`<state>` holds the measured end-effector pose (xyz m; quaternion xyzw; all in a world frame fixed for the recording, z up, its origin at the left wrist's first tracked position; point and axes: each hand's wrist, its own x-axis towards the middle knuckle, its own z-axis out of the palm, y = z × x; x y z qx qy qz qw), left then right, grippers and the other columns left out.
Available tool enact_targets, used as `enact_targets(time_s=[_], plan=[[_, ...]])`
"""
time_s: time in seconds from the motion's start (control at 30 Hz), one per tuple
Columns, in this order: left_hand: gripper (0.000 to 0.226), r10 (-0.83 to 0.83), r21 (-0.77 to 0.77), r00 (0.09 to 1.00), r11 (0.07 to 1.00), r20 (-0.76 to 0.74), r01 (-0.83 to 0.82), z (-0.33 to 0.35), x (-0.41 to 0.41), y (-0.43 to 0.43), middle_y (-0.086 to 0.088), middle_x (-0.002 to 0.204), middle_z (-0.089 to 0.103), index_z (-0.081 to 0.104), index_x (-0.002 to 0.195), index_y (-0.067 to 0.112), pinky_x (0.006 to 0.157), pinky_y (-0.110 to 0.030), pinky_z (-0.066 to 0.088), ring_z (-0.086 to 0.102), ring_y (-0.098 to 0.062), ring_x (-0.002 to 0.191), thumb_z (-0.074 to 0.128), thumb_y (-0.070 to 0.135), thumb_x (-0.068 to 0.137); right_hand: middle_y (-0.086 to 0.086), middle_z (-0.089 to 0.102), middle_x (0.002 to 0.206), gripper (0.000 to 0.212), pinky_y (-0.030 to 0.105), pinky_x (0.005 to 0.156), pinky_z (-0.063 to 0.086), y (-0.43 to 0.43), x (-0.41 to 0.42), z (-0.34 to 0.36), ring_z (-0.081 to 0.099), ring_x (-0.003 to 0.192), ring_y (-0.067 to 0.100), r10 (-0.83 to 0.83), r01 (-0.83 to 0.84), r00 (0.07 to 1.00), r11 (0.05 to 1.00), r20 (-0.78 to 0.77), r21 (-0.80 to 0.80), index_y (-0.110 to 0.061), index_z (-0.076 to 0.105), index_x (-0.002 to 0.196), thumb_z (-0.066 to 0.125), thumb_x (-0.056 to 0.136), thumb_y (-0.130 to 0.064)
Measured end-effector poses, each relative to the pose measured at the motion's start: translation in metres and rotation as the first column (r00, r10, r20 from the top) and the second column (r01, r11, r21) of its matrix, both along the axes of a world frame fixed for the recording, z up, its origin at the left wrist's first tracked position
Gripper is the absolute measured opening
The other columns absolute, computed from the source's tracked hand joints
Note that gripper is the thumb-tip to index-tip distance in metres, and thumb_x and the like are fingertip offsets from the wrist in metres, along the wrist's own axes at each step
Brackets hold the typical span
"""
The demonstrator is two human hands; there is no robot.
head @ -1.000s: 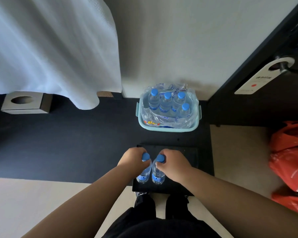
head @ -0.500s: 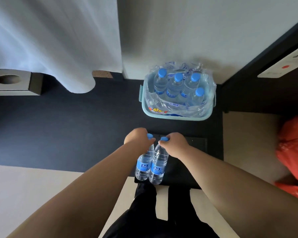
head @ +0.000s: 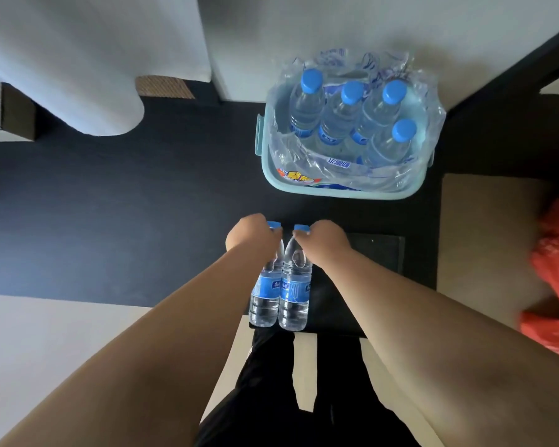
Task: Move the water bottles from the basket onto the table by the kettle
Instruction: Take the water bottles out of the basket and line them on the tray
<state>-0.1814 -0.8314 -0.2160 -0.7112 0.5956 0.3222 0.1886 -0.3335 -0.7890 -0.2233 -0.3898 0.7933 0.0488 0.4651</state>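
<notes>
Two bottles lifted by their necks

Each hand pinches one bottle under its cap: left hand (head: 250, 237) on the left bottle (head: 265, 295), right hand (head: 323, 240) on the right bottle (head: 295, 291), hanging upright, touching, probably for carrying. Beyond the hands, four bottles wait in the basket (head: 336, 190).

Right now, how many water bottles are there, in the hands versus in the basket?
Bottles held by the hands: 2, one in the left hand, one in the right hand
Bottles in the basket: 4
Total: 6
</notes>
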Motion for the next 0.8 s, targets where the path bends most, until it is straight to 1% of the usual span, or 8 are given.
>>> enact_targets(time_s=[0.13,0.33,0.4,0.43,0.5,0.53,0.67,0.8], plan=[[0.026,-0.012,0.008,1.000,1.000,-0.013,0.012,-0.005,0.011,0.007,0.004,0.079,0.061,0.060,0.095,0.022,0.055,-0.029,0.045,0.060,-0.015,0.064,0.054,0.047,0.092,-0.001,0.053,0.058,0.051,0.027,0.047,0.030,0.007,-0.001,-0.003,0.054,0.052,0.014,0.086,-0.087,0.996,0.995,0.026,0.045,-0.019,0.051,0.063,0.051,0.103,-0.051],[0.032,-0.079,-0.012,0.997,0.997,0.000,0.079,0.011,0.019,0.020,0.005,0.079,0.062,0.060,0.095,0.025,0.050,-0.028,0.041,0.060,-0.014,0.064,0.049,0.055,0.094,-0.003,0.056,0.059,0.040,0.026,0.047,0.035,0.026,-0.006,0.020,0.056,0.050,0.013,0.102,-0.106,0.992,0.993,0.080,0.056,-0.019,0.055,0.071,0.053,0.101,-0.045],[0.032,-0.086,-0.013,0.996,0.996,0.000,0.086,0.022,0.021,0.021,0.006,0.080,0.062,0.059,0.094,0.026,0.050,-0.027,0.040,0.060,-0.013,0.064,0.048,0.057,0.093,-0.001,0.065,0.076,0.034,0.028,0.052,0.040,0.028,-0.009,0.032,0.061,0.063,0.013,0.142,-0.146,0.988,0.987,0.066,0.068,-0.017,0.062,0.086,0.054,0.101,-0.047],[0.032,-0.087,-0.017,0.996,0.996,-0.001,0.087,0.028,0.020,0.020,0.007,0.079,0.062,0.059,0.094,0.026,0.050,-0.027,0.040,0.060,-0.013,0.064,0.048,0.057,0.092,0.001,0.070,0.090,0.034,0.029,0.058,0.044,0.028,-0.012,0.039,0.063,0.073,0.015,0.162,-0.166,0.985,0.984,0.057,0.067,-0.016,0.066,0.100,0.054,0.102,-0.048],[0.028,-0.086,-0.027,0.996,0.996,-0.008,0.086,0.043,0.019,0.015,0.007,0.078,0.061,0.057,0.092,0.027,0.050,-0.027,0.039,0.060,-0.014,0.064,0.050,0.055,0.090,0.003,0.071,0.115,0.043,0.031,0.072,0.046,0.026,-0.018,0.057,0.062,0.090,0.018,0.186,-0.188,0.982,0.981,0.043,0.041,-0.016,0.064,0.127,0.054,0.102,-0.049],[0.026,-0.088,-0.036,0.996,0.996,-0.011,0.087,0.052,0.018,0.012,0.008,0.078,0.061,0.056,0.090,0.028,0.050,-0.027,0.039,0.060,-0.014,0.063,0.051,0.053,0.089,0.003,0.070,0.121,0.046,0.031,0.076,0.046,0.025,-0.021,0.066,0.063,0.095,0.019,0.190,-0.191,0.981,0.981,0.038,0.021,-0.017,0.062,0.133,0.054,0.102,-0.050],[0.025,-0.106,-0.124,0.994,0.987,-0.032,0.102,0.089,0.008,-0.011,0.013,0.076,0.055,0.055,0.090,0.030,0.051,-0.026,0.035,0.053,-0.009,0.063,0.056,0.055,0.090,0.001,0.072,0.114,0.042,0.038,0.089,0.058,0.009,-0.033,0.105,0.069,0.100,0.021,0.221,-0.222,0.975,0.970,-0.021,-0.098,-0.018,0.064,0.123,0.054,0.101,-0.053],[0.025,-0.129,-0.246,0.988,0.963,-0.083,0.105,0.130,-0.009,-0.043,0.014,0.075,0.058,0.053,0.082,0.031,0.051,-0.026,0.035,0.054,-0.008,0.062,0.054,0.055,0.088,-0.001,0.068,0.128,0.045,0.036,0.096,0.053,-0.016,-0.049,0.145,0.064,0.118,0.021,0.219,-0.227,0.974,0.944,-0.063,-0.238,-0.021,0.064,0.132,0.054,0.102,-0.053]])
